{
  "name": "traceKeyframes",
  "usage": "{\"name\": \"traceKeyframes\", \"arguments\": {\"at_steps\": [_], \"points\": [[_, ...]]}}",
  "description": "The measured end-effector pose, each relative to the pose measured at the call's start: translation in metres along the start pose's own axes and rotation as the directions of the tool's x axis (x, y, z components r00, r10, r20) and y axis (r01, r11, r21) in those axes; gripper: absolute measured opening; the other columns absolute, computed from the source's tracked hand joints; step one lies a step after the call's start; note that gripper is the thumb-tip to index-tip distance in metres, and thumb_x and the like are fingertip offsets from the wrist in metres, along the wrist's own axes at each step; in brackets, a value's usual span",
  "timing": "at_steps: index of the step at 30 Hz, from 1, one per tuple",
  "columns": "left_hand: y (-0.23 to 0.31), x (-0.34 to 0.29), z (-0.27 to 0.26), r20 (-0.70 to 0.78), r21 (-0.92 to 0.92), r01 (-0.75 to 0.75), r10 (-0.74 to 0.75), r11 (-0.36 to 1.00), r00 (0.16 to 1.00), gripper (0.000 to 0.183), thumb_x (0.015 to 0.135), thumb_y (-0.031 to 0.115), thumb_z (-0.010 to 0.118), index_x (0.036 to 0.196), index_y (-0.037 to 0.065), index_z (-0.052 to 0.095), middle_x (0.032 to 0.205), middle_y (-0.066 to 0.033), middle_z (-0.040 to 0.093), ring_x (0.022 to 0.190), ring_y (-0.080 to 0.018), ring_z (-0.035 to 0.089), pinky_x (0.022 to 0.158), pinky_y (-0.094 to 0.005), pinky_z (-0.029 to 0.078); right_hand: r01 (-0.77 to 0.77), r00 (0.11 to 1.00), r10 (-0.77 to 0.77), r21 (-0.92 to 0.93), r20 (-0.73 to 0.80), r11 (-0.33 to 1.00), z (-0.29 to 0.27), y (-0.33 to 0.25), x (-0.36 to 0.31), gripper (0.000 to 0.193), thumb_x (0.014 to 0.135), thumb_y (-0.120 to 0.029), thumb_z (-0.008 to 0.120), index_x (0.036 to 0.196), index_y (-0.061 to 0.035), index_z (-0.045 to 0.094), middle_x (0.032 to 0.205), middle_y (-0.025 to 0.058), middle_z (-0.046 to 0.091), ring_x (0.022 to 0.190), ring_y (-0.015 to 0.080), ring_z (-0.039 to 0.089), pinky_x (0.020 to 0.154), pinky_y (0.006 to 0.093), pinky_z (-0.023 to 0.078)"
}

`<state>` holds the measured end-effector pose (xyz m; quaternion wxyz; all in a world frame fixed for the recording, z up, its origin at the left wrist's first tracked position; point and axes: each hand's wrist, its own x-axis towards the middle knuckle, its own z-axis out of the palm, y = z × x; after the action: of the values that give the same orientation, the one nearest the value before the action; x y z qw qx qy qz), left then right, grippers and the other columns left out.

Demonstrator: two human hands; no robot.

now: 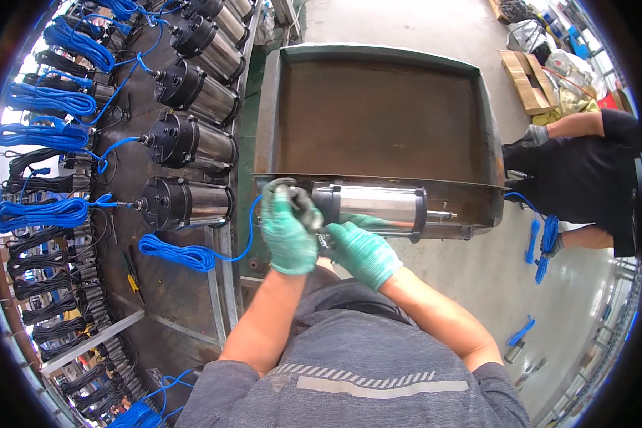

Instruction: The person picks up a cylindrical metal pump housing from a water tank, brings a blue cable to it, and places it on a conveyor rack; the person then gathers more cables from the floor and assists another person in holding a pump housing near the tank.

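A submersible pump motor (pixel 378 206) lies on its side in the near part of a metal tray, its silver shaft (pixel 441 214) pointing right. My left hand (pixel 287 230), in a green glove with dark grey fingertips, is curled in front of its dark left end. My right hand (pixel 362 254), gloved alike, is closed just below that end, close to the left fingers. Small dark pieces show between the two hands, too blurred to name. A blue cable (pixel 252 232) runs from beside my left hand to a tied coil (pixel 177 252) on the left.
More pump motors (pixel 190 141) with coiled blue cables line the rack at left. The rusty metal tray (pixel 378 121) has a raised rim and a dividing strip. At right a person (pixel 585 185) in dark clothes holds a blue cable (pixel 548 239). Cardboard (pixel 528 82) lies beyond.
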<state>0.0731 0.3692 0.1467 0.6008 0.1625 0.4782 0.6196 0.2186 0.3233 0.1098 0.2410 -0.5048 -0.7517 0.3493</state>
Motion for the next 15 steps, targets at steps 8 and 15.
{"name": "traceKeyframes", "arguments": {"at_steps": [8, 15], "points": [[0.027, 0.077, -0.155, -0.17, 0.211, 0.401, -0.371, 0.891, 0.913, 0.03, 0.102, 0.039, 0.054, 0.088, 0.013, 0.058, 0.064, -0.0002, 0.052, 0.041, -0.0086, 0.036, 0.034, -0.0237, 0.029, -0.111, 0.96, -0.002, -0.386, -0.28, 0.916, -0.064, 0.057, 0.0, 0.023, 0.084, -0.017, 0.07, 0.103, -0.0057, 0.063, 0.099, 0.0156, 0.064, 0.095, 0.0363, 0.06, 0.09, 0.0464, 0.048], [0.021, 0.092, -0.156, -0.052, 0.473, 0.487, -0.528, 0.735, 0.847, 0.03, 0.103, 0.039, 0.056, 0.093, 0.011, 0.058, 0.068, -0.0031, 0.061, 0.043, -0.0065, 0.043, 0.036, -0.0213, 0.031, -0.175, 0.955, 0.071, -0.354, -0.287, 0.919, -0.058, 0.085, 0.009, 0.028, 0.081, -0.017, 0.072, 0.104, -0.0027, 0.066, 0.105, 0.0166, 0.065, 0.101, 0.0375, 0.06, 0.089, 0.0458, 0.05]]}}
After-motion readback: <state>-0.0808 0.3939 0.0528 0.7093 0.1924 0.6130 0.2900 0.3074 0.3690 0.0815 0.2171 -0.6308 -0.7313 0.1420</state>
